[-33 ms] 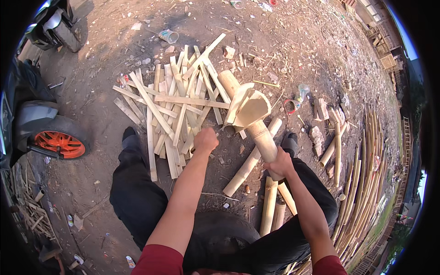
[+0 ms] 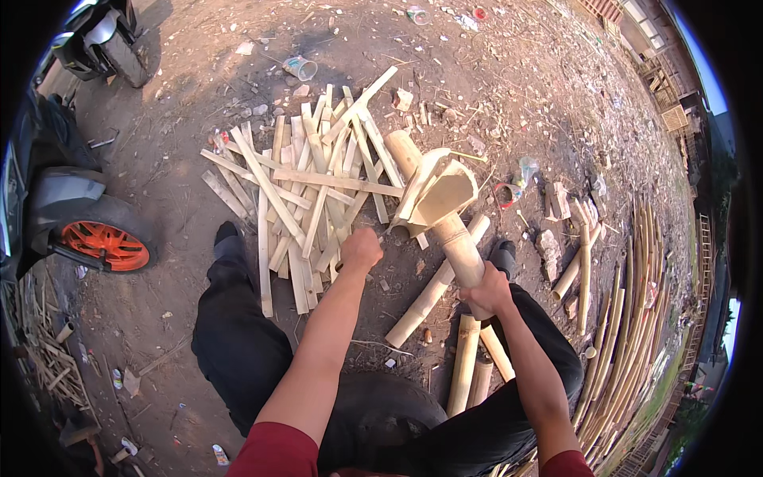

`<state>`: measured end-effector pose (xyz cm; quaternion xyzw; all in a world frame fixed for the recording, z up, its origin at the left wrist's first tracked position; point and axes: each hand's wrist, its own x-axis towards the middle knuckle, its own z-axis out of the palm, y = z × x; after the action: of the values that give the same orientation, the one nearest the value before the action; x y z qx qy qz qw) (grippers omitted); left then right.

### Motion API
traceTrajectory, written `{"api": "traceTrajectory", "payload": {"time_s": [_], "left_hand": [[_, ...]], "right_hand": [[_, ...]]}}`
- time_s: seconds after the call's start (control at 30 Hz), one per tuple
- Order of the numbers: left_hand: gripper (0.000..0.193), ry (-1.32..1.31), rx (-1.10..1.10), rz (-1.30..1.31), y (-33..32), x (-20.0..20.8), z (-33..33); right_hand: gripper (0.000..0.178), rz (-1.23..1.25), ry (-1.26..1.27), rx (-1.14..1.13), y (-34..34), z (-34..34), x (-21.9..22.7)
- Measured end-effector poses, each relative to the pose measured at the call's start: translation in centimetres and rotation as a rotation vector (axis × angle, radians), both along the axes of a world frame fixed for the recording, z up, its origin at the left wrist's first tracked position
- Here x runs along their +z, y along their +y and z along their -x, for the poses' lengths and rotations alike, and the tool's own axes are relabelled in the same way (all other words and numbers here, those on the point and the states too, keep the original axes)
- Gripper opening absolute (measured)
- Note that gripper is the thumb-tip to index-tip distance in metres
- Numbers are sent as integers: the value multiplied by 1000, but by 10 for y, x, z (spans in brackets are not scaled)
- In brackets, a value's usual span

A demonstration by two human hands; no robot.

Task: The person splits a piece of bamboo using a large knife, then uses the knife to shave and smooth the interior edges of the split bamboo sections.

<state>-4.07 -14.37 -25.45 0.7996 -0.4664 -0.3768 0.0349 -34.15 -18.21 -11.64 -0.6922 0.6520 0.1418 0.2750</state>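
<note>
My left hand [image 2: 362, 248] is closed in a fist around what looks like a knife; only a thin grey sliver of blade [image 2: 387, 234] shows, running to the split bamboo. That wide, hollow bamboo piece [image 2: 449, 197] has its open end up, with one slab of wall [image 2: 421, 181] split away along its left side. Wrapped round the near end of a thick bamboo length [image 2: 463, 258] is my right hand [image 2: 489, 292]. This length slants away, partly hidden under the split piece, and its far end [image 2: 403, 149] shows beyond.
Flat bamboo strips [image 2: 318, 171] lie heaped ahead to the left. Another bamboo tube [image 2: 433, 294] lies between my feet, with cut lengths [image 2: 463, 366] by my right leg. Long poles [image 2: 628, 318] line the right. A motorcycle wheel [image 2: 107, 242] stands at left.
The view has shifted a little. The split bamboo has tilted slightly, so its opening looks narrower and its loose slab more upright. Both hands keep their holds.
</note>
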Motion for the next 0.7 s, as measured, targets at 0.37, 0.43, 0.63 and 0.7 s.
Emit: {"api": "traceTrajectory", "payload": {"time_s": [0.37,0.43,0.63,0.7], "left_hand": [[30,38,192,84,11,-17,3],[30,60,181,79,8,-17,10],[31,31,-7,24,7,-21,6],[27,-86,48,136,4,-9,28]], "right_hand": [[53,452,-868,-145,-58,-44,134],[57,469,-983,-154,-41,-35,77],[91,-146,-80,-104,25,7,-21],[88,-128,-68,-153,25,18,-4]]}}
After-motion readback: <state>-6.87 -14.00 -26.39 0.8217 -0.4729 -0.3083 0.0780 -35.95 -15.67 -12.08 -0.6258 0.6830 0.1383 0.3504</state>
